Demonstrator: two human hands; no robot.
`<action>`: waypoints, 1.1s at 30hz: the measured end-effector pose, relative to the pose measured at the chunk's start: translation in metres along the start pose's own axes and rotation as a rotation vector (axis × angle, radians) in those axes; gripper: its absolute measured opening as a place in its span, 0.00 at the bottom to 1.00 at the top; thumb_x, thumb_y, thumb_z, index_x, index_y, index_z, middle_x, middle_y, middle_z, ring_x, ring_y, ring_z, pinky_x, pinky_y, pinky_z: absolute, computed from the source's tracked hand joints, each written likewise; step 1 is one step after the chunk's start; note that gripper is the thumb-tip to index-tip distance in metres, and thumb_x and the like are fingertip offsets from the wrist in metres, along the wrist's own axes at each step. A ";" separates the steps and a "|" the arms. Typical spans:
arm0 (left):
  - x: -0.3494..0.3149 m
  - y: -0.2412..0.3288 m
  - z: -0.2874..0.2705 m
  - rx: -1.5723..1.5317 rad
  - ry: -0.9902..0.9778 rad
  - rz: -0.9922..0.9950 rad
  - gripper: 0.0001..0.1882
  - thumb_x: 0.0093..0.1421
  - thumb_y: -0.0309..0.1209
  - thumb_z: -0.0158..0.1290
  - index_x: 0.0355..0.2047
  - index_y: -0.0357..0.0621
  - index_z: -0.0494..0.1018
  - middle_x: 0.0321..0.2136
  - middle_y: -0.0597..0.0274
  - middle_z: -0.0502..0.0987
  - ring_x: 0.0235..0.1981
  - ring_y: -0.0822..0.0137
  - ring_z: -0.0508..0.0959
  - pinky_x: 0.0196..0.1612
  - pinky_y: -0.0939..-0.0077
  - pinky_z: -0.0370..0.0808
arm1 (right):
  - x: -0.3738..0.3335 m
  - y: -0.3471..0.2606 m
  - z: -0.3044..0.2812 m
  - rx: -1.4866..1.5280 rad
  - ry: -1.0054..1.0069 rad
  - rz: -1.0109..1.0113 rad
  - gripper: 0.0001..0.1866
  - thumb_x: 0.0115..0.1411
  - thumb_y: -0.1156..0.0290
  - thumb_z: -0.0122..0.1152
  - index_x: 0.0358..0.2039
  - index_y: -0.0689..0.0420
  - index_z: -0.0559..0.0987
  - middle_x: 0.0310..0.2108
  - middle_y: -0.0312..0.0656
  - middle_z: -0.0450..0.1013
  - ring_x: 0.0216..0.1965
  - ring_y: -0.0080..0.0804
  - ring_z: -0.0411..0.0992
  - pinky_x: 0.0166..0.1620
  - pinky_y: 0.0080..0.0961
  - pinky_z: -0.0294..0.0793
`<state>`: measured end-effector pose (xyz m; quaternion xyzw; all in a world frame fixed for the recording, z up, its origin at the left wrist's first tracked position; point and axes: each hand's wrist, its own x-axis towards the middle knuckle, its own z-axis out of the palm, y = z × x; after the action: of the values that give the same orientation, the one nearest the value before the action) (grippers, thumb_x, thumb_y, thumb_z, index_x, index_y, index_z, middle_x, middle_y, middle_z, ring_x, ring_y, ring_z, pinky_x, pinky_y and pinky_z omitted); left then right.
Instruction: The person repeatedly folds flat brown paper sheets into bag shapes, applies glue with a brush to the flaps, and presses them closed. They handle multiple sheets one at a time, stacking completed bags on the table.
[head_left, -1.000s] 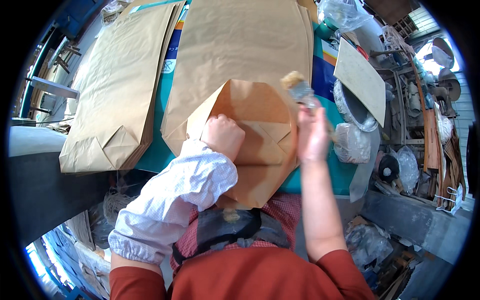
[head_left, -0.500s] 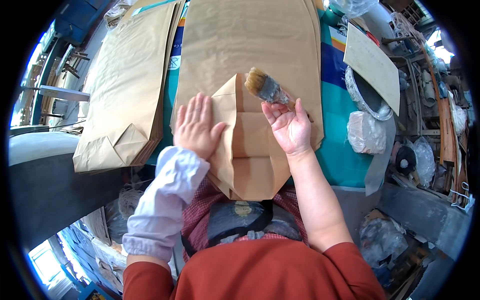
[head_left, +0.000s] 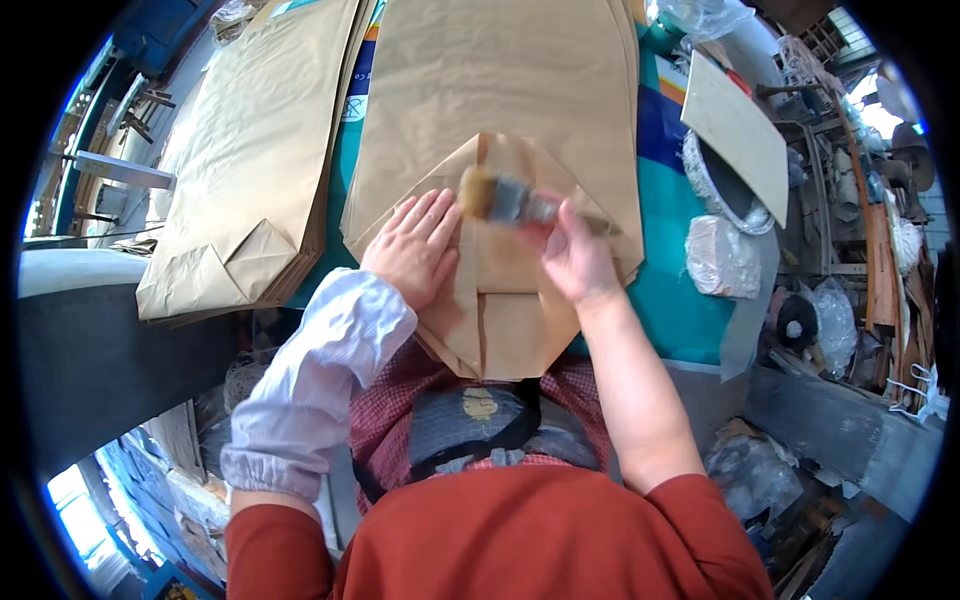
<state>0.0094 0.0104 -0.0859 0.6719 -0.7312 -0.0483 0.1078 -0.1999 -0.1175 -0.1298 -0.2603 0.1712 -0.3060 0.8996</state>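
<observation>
In front of me lies a stack of large brown paper bags. The near end of the top bag, a folded bag bottom, is opened out flat into an angular shape with creased flaps. My left hand lies flat on its left flap, fingers stretched out. My right hand is closed round the handle of a paint brush. The bristles point left, over the middle of the bag bottom near my left fingertips. The brush head is blurred; I cannot tell whether it touches the paper.
A second stack of brown bags with folded ends lies at the left. On the right stand a round tub with a pale board leaning over it and a plastic-wrapped block. A teal sheet lies under the stacks.
The right flap of the bag bottom has been folded over toward the middle. My right hand has turned, and the brush has swung left and down. My left hand stays flat, shifted slightly right.
</observation>
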 end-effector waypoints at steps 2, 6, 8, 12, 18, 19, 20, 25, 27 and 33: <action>0.004 0.003 0.009 0.074 -0.044 -0.011 0.37 0.57 0.47 0.52 0.63 0.39 0.60 0.65 0.42 0.57 0.68 0.47 0.55 0.70 0.55 0.47 | -0.040 0.006 0.011 -0.169 0.022 0.088 0.21 0.65 0.61 0.58 0.51 0.64 0.74 0.45 0.42 0.76 0.42 0.27 0.75 0.46 0.29 0.76; 0.000 0.015 0.017 0.085 -0.039 -0.040 0.39 0.57 0.50 0.51 0.64 0.41 0.59 0.66 0.42 0.55 0.69 0.47 0.52 0.70 0.51 0.43 | -0.118 -0.026 0.041 -0.530 -0.001 0.125 0.10 0.61 0.71 0.62 0.39 0.65 0.81 0.33 0.43 0.78 0.32 0.29 0.77 0.35 0.23 0.76; -0.004 0.016 0.013 0.094 -0.049 -0.059 0.39 0.57 0.49 0.51 0.65 0.40 0.58 0.66 0.41 0.55 0.69 0.47 0.51 0.70 0.52 0.43 | -0.129 -0.061 0.052 -1.037 -0.111 -0.200 0.10 0.56 0.75 0.65 0.37 0.67 0.81 0.30 0.46 0.78 0.30 0.33 0.77 0.34 0.23 0.75; -0.005 0.015 0.015 0.123 -0.043 -0.065 0.39 0.58 0.50 0.51 0.65 0.41 0.58 0.66 0.42 0.55 0.69 0.48 0.52 0.70 0.53 0.43 | -0.118 -0.075 0.067 -1.842 -0.407 -0.486 0.11 0.49 0.77 0.67 0.35 0.63 0.81 0.35 0.45 0.78 0.34 0.40 0.77 0.35 0.28 0.78; -0.003 0.017 0.020 0.150 -0.031 -0.063 0.40 0.58 0.50 0.50 0.65 0.41 0.57 0.66 0.43 0.55 0.69 0.49 0.52 0.70 0.53 0.43 | -0.140 -0.041 0.065 -1.864 -0.588 -0.420 0.13 0.46 0.75 0.68 0.35 0.61 0.79 0.35 0.42 0.77 0.34 0.38 0.76 0.35 0.29 0.78; -0.003 0.017 0.020 0.155 -0.030 -0.068 0.39 0.59 0.50 0.50 0.65 0.41 0.57 0.66 0.44 0.55 0.69 0.49 0.51 0.70 0.53 0.43 | -0.144 -0.035 0.065 -1.845 -0.590 -0.417 0.13 0.47 0.75 0.68 0.35 0.61 0.79 0.34 0.42 0.77 0.34 0.38 0.76 0.35 0.29 0.78; -0.003 0.017 0.020 0.159 -0.030 -0.072 0.39 0.59 0.50 0.50 0.65 0.41 0.57 0.66 0.44 0.55 0.69 0.49 0.51 0.70 0.53 0.43 | -0.146 -0.030 0.065 -1.826 -0.592 -0.414 0.13 0.47 0.75 0.68 0.35 0.61 0.79 0.34 0.42 0.77 0.34 0.39 0.76 0.35 0.29 0.78; -0.003 0.013 0.018 0.152 -0.030 -0.047 0.37 0.62 0.50 0.47 0.65 0.41 0.58 0.66 0.45 0.57 0.68 0.50 0.53 0.70 0.54 0.43 | -0.137 -0.024 0.070 -1.441 -0.625 -0.364 0.12 0.49 0.75 0.70 0.35 0.62 0.80 0.33 0.45 0.78 0.33 0.41 0.78 0.35 0.29 0.78; -0.002 0.003 0.015 0.121 -0.045 0.001 0.35 0.63 0.49 0.45 0.65 0.41 0.58 0.65 0.44 0.58 0.68 0.50 0.54 0.70 0.54 0.44 | -0.123 -0.041 0.085 -1.222 -0.583 -0.309 0.12 0.49 0.75 0.70 0.35 0.62 0.80 0.33 0.45 0.79 0.33 0.41 0.78 0.35 0.29 0.78; 0.011 -0.022 0.033 -0.179 0.032 0.005 0.21 0.62 0.33 0.51 0.56 0.46 0.71 0.60 0.46 0.66 0.64 0.50 0.62 0.67 0.58 0.57 | -0.067 -0.005 0.094 -1.713 -0.674 -0.506 0.12 0.51 0.75 0.66 0.37 0.62 0.80 0.36 0.47 0.78 0.38 0.43 0.77 0.40 0.32 0.79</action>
<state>0.0222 -0.0053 -0.1218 0.6584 -0.7238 -0.1026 0.1791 -0.2089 -0.0436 -0.0410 -0.9343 0.0075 -0.1711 0.3127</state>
